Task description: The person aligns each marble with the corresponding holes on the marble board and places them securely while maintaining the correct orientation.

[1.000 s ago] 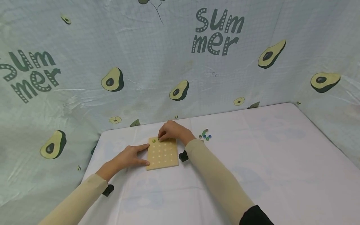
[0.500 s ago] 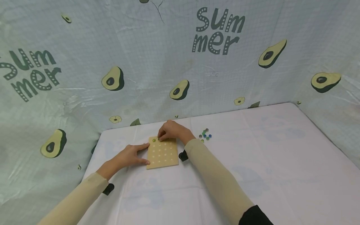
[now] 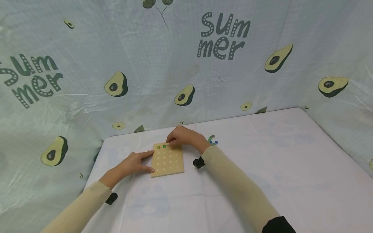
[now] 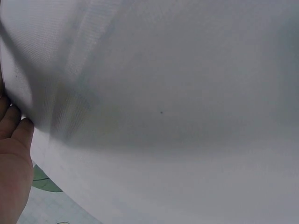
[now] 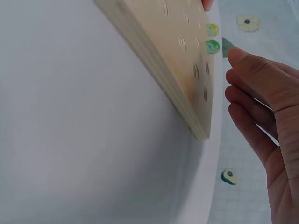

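A light wooden board (image 3: 167, 162) with rows of shallow hollows lies on the white-covered table. In its back row sit a yellowish marble (image 3: 158, 147) and, to its right, a green marble (image 3: 164, 146). My left hand (image 3: 134, 164) touches the board's left edge with thumb and forefinger spread apart; in the left wrist view only part of that hand (image 4: 16, 158) shows. Over the back right part of the board hovers my right hand (image 3: 184, 136). Its fingers, loosely bent in the right wrist view, hold nothing and stand apart from the green marble (image 5: 213, 46).
Several loose glass marbles (image 3: 212, 140) lie on the table (image 3: 233, 168) to the right of the board, partly hidden behind the right forearm. A hanging sheet (image 3: 151, 64) printed with avocados rises behind the table's back edge.
My right hand has let go of the green marble, which now shows in the back row, and has shifted slightly right. The left hand still touches the board's edge.
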Available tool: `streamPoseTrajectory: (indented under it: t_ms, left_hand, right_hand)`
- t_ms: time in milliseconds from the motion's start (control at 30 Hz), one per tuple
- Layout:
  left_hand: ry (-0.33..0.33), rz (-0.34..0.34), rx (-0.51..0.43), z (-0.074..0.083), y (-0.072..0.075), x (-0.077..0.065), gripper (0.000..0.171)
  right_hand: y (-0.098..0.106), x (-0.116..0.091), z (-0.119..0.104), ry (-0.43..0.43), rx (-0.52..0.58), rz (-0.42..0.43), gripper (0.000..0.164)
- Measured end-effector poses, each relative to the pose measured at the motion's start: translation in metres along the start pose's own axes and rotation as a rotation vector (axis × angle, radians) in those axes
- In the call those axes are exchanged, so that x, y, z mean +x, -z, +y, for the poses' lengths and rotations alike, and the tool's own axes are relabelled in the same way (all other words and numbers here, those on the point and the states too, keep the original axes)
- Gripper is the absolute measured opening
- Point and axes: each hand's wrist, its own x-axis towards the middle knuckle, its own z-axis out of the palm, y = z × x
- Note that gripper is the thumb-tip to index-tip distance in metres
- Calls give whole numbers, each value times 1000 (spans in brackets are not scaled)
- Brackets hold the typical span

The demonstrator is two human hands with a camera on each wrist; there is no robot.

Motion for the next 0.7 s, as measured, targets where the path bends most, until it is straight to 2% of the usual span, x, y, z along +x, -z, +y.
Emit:
streamPoseTrajectory:
  t_ms: [167, 367, 700]
  left_hand:
    - [1, -4, -10, 0, -1, -1, 98]
    - [-14, 9, -20, 0, -2, -2, 98]
    - [-15, 7, -20, -1, -1, -2, 99]
  right_hand:
    - [9, -23, 5, 13, -5, 26, 22]
    - [23, -58, 21, 17, -22, 81, 26]
    - [41, -116, 56, -66, 34, 157, 27]
